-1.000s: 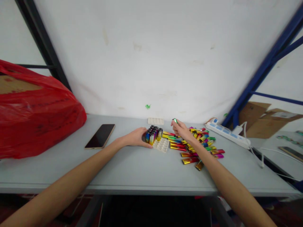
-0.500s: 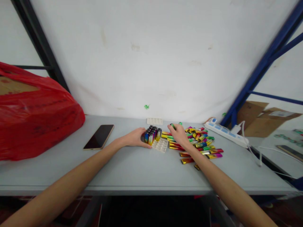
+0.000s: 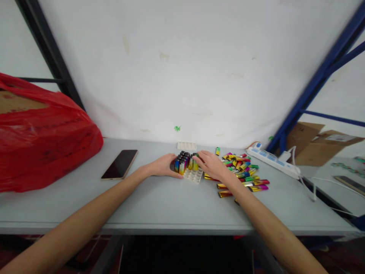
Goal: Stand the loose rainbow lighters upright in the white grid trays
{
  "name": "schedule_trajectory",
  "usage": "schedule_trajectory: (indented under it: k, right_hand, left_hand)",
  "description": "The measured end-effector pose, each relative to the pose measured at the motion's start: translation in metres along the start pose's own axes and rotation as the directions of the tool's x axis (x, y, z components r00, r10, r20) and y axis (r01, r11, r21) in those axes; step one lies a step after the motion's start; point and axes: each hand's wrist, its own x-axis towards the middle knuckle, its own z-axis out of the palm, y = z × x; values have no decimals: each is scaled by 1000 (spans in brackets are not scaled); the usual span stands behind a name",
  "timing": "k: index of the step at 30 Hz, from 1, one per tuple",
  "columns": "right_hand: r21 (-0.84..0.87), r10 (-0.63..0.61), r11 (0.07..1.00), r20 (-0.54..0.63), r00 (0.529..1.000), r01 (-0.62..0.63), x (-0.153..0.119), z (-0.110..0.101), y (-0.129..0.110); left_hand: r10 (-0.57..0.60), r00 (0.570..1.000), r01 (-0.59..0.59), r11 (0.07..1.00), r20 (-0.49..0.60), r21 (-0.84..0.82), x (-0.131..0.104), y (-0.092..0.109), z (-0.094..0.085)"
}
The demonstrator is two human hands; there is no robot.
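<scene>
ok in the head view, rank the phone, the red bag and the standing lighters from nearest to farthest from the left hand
1. Standing lighters: immediately right of the left hand.
2. Phone: left of that hand, lying flat.
3. Red bag: at the far left, beyond the phone.

Red bag [image 3: 57, 144] cut off by left edge, left forearm [image 3: 94, 215] and right forearm [image 3: 265, 213] by bottom. Left hand [image 3: 164, 166] has fingertips hidden behind upright lighters [image 3: 181, 163]. Right hand [image 3: 211, 165] partly hides its lighter [image 3: 195, 165]. Box label [image 3: 339, 138] too small to read
</scene>
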Motion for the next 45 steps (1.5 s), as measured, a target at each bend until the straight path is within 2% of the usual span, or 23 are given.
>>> schedule_trajectory:
  k: [3,8,15,21,25,28,33,37,40,45]
  right_hand:
    - [5,15,1000,65,998,-15,-1,0,-2]
    - [57,33,998,18,999,-34,-1,12,-1]
    - [86,66,994,102,993,-75,0,15,-4]
    - [-44,94,995,139,986,-89,0,16,-10]
    - [-53,104,994,145,984,-97,-1,13,-6]
    - [-76,159,985,82,984,-153,-2,6,15]
    - [-154,291,942,-62,955,-297,-11,-4,84]
    - [-222,324,919,-41,945,-325,-22,3,127]
    - [-239,304,929,55,951,-283,-26,11,136]
    - [-235,314,932,145,938,-276,-18,15,133]
  left_hand:
    - [-5,1000,5,1000,12,19,1,-2,0]
    - [-31,1000,31,999,5,17,0,-1,0]
    - [-19,1000,18,999,-24,-49,0,1,-1]
    - [-13,1000,11,998,-18,-66,0,1,-1]
    - [-20,1000,19,999,-20,-51,-1,1,-1]
    - [-25,1000,25,999,-17,-34,-1,2,-2]
    - [-2,1000,1,1000,-13,-20,0,2,-2]
    - [-37,999,37,999,-10,-10,-1,3,-2]
    - [-55,998,55,998,-12,-2,-1,3,-2]
    - [-43,999,43,999,5,8,-1,4,-3]
